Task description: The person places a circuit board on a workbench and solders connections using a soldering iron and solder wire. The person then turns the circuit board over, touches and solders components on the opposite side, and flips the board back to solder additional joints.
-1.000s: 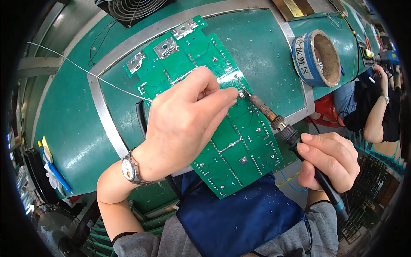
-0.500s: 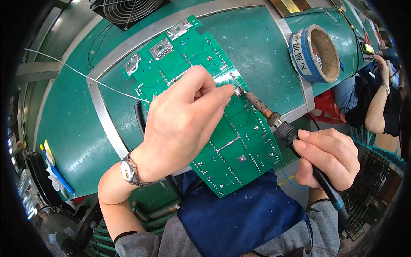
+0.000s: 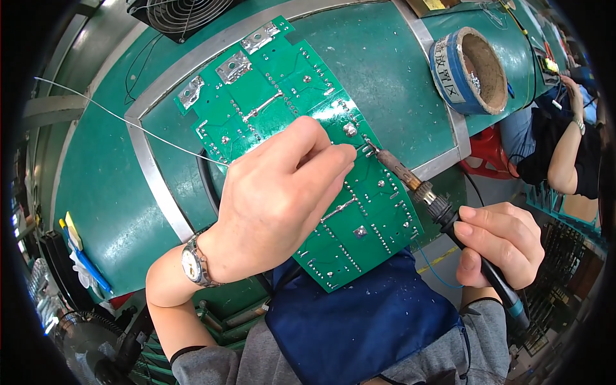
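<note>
A large green circuit board [image 3: 337, 256] lies tilted in front of me, solder side up, its near end over my lap. My right hand [image 3: 504, 240] grips a soldering iron [image 3: 443, 212] by its black handle. The iron's tip is at a row of joints by the board's right edge, just below a shiny solder mound [image 3: 350, 129]. Over the board's middle my left hand [image 3: 276, 192] is closed in a pinch on a thin solder wire [image 3: 170, 140], which trails off to the left. The wire's working end is hidden by the fingers.
A blue-banded round pot [image 3: 459, 74] stands at the back right of the green table [image 3: 106, 186]. At the far left back is a black fan [image 3: 176, 16]. Pens [image 3: 93, 273] lie at the left edge. Another person's arm [image 3: 568, 151] shows at right.
The iron's tip has moved down and right, off the shiny solder mound to joints below it. My left fingers have shifted slightly down, and the board has slid a little in view.
</note>
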`<state>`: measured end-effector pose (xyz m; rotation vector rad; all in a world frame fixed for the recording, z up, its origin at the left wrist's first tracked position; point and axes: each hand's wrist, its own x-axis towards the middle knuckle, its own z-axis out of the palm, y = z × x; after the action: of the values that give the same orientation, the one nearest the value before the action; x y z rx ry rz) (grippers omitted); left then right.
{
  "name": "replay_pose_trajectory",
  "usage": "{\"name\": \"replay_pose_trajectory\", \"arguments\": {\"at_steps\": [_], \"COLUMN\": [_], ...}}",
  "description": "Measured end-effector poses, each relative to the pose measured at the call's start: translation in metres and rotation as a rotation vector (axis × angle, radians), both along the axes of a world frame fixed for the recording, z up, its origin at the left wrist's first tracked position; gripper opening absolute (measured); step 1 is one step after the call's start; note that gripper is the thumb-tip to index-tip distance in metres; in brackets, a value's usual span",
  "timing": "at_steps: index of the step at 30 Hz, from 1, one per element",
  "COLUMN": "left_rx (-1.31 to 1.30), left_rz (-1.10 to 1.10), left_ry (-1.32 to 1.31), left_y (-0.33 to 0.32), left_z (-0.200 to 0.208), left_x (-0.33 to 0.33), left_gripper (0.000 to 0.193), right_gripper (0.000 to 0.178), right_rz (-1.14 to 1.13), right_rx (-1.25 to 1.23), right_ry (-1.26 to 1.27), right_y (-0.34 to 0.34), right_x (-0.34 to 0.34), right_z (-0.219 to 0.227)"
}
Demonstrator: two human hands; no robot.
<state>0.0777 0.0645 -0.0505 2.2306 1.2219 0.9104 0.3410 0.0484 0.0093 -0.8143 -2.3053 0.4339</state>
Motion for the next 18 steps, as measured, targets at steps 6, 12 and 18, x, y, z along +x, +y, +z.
{"name": "replay_pose_trajectory", "arguments": {"at_steps": [6,12,18], "left_rx": [0.009,0.051,0.008], "left_rz": [-0.026,-0.026,0.05], "left_ry": [-0.025,0.008,0.067], "left_y": [0.002,0.002,-0.002], "left_z": [-0.008,-0.007,0.007], "left_x": [0.003,0.003,-0.003], "left_gripper": [0.025,0.026,0.026], "right_gripper": [0.017,0.016,0.018], "right_rz": [0.029,0.028,0.063], "right_rx": [0.033,0.036,0.016], "right_ry": [-0.053,-0.024,0.007], "right_y": [-0.002,-0.002,-0.005], "right_x": [-0.003,-0.005,-0.002], "right_z": [0.002,0.001,-0.003]}}
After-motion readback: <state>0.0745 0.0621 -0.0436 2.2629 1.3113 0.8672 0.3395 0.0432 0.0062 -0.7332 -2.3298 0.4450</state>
